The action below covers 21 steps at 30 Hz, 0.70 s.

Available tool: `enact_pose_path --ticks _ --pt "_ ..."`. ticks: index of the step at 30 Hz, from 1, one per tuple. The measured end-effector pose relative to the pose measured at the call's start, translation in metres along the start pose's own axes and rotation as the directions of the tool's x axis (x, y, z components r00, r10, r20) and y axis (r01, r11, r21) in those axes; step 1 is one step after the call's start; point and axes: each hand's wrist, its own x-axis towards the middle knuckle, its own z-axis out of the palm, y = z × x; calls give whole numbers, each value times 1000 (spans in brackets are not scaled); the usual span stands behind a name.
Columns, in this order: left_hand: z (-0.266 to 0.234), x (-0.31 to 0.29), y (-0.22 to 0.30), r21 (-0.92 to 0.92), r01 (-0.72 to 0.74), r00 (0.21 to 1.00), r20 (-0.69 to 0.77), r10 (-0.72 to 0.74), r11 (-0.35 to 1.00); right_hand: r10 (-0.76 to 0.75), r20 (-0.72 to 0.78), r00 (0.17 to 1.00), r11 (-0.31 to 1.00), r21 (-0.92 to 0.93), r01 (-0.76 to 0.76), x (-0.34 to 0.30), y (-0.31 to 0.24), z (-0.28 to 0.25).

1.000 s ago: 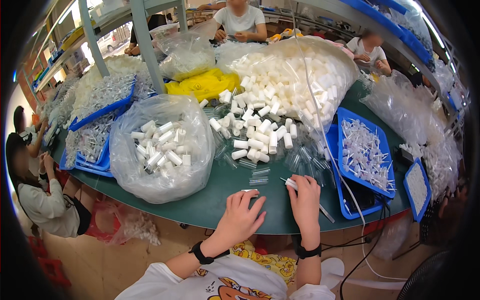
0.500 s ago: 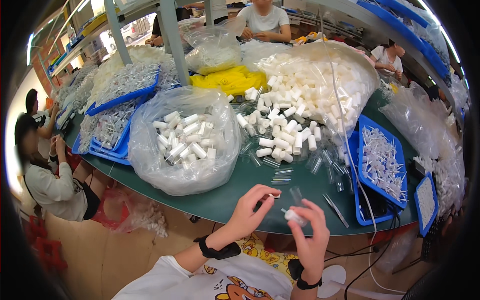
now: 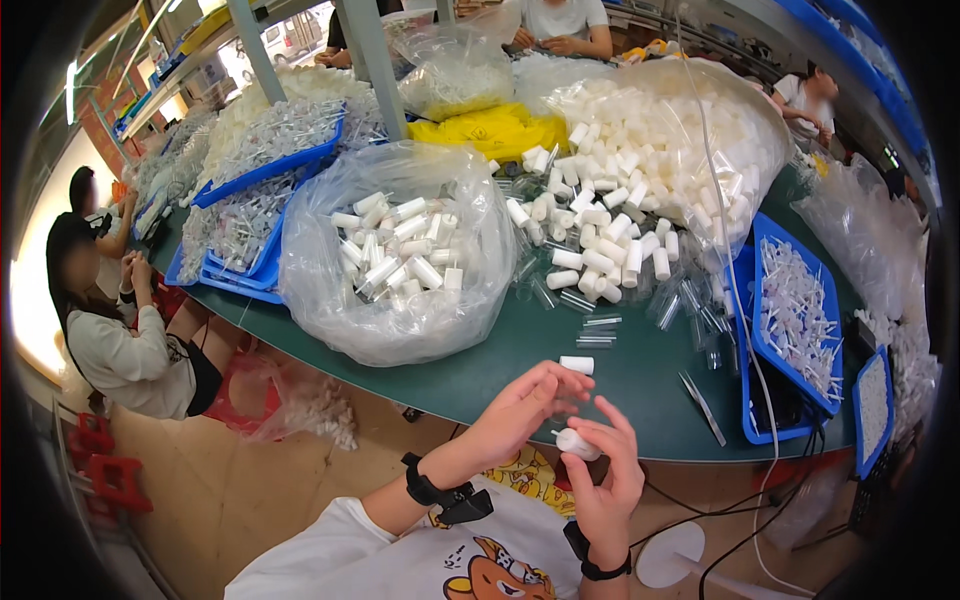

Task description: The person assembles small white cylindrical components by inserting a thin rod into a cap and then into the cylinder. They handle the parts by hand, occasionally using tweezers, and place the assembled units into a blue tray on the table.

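My right hand (image 3: 608,470) pinches a white cap (image 3: 578,444) between thumb and fingers, and a short thin stem sticks out of the cap toward my left hand. Just left of it, my left hand (image 3: 520,410) has its fingers curled in; something clear shows faintly by its fingertips, too blurred to name. A white cylinder (image 3: 577,365) is right beyond those fingertips; whether they touch it I cannot tell. Past my hands, several clear tubes (image 3: 600,332) lie in a small row on the green table (image 3: 430,385).
A clear bag (image 3: 330,320) of capped tubes stands at left-centre, with a heap of white cylinders (image 3: 605,235) behind. Metal tweezers (image 3: 702,408) lie to the right, beside blue trays (image 3: 800,320) of small white parts. A white cable (image 3: 738,300) hangs there. Co-workers (image 3: 130,330) sit around.
The view has shifted, so the table appears farther right. My hands have drawn closer together. The white cylinder beyond my left fingertips now shows; the clear tube above my right hand no longer does.
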Motion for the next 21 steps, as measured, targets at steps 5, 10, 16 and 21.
enact_pose_path --ticks 5,10,16,21 --pt "3 -9 0 -190 21 999 -45 -30 982 127 -163 978 990 79 -115 -1 -5 -6" --pt "21 -23 4 51 156 988 -21 -155 986 114 -129 985 993 32 -111 0 -6 -13" --pt "35 -23 -1 43 98 994 53 -100 994 93 -83 992 995 -20 -95 0 -11 -18" --pt "28 -25 -5 -41 40 998 45 -38 998 133 -95 987 991 0 -133 -2 -16 -21"
